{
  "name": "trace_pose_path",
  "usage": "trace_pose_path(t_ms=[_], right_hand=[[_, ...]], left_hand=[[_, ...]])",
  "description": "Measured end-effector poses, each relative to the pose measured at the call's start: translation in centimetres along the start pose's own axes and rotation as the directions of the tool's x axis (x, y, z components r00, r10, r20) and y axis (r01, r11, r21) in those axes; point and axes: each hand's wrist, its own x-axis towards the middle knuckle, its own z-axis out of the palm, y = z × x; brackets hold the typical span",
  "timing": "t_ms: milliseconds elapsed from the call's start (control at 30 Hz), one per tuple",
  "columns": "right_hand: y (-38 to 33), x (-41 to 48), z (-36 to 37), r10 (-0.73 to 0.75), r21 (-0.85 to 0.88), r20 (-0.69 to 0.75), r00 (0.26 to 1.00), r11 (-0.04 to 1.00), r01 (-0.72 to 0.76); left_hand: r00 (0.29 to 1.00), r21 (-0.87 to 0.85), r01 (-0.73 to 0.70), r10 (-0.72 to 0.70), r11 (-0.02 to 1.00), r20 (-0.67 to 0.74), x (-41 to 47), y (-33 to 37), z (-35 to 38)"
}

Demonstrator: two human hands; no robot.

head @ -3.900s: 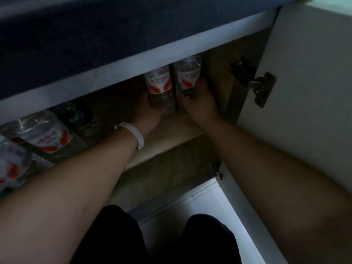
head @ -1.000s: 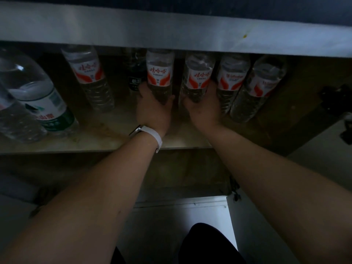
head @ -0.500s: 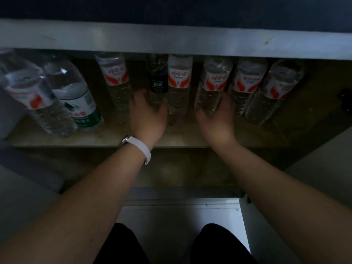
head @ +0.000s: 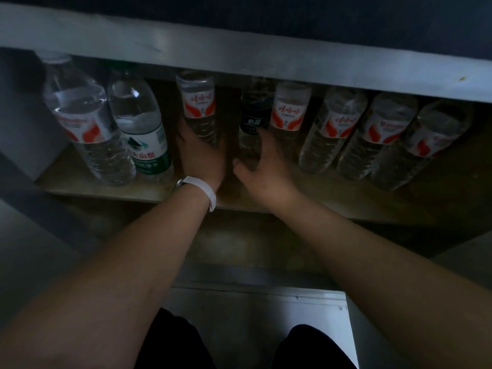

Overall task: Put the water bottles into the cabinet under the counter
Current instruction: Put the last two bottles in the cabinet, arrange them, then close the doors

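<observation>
Water bottles point(head: 343, 129) lined up on cabinet shelf point(head: 332, 194) under counter point(head: 239, 57). Left hand point(head: 203, 158) wraps red-label bottle point(head: 199, 110) low; right hand point(head: 263, 169) open beside dark-label bottle point(head: 254, 121). Likely full, heavy, slick: grip mid-body.

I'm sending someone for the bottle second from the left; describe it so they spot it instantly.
Under the counter, a cabinet shelf holds a row of water bottles. Second from its left end, left of the left hand, stands the green-labelled bottle; its neighbours wear red-and-white labels.

On the shelf point(head: 332, 194) (beneath the counter edge point(head: 239, 57)) water bottles point(head: 288, 113) stand side by side in a row.
</observation>
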Motion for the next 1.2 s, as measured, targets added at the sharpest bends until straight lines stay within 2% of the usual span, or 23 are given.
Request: trace_pose_path(t_ms=[167, 567, 700, 933, 1067, 1133, 1200], right_hand=[[-0.6, 1.0, 2.0, 0.077, 0.066, 0.001, 0.997, 0.995, -0.077], [-0.6, 2.4, 4.7, 0.175, 0.106, -0.101, 0.979, 0.981, -0.164], [-1.0, 2.6, 4.7, 0.18, 0.17, -0.118, 0.977, 0.973, -0.159], [-1.5, 2.3, 4.8, 0.18, 0.233, -0.142, 0.973, 0.962, -0.143], [-1.5, 2.1, 4.4, 0.186, 0.313, -0.121, 0.975, 0.939, -0.141], [-1.7, 2.1, 4.2, 0.195, 0.337, -0.131, 0.972, 0.931, -0.141], [-1.8, 2.2, 3.9, 0.196, 0.372, -0.14, 0.97, 0.919, -0.132]], left_hand=[[0.998, -0.071, 0.058, -0.057, 0.996, 0.024, 1.9, -0.8, 0.6], [1.0, -0.169, 0.021, -0.019, 0.985, 0.016, 3.2, -2.4, 0.6], [1.0, -0.149, 0.001, 0.003, 0.989, 0.024, 2.8, -2.4, 0.1], [0.996, -0.018, -0.015, 0.016, 1.0, 0.093, -2.4, -0.7, -1.3], [0.958, 0.043, -0.134, 0.118, 0.99, 0.262, -2.1, -0.1, -1.0], [0.917, -0.011, -0.168, 0.16, 0.986, 0.366, -1.6, 0.5, -0.5], [0.894, -0.085, -0.166, 0.187, 0.982, 0.408, -1.0, 1.1, 0.1]])
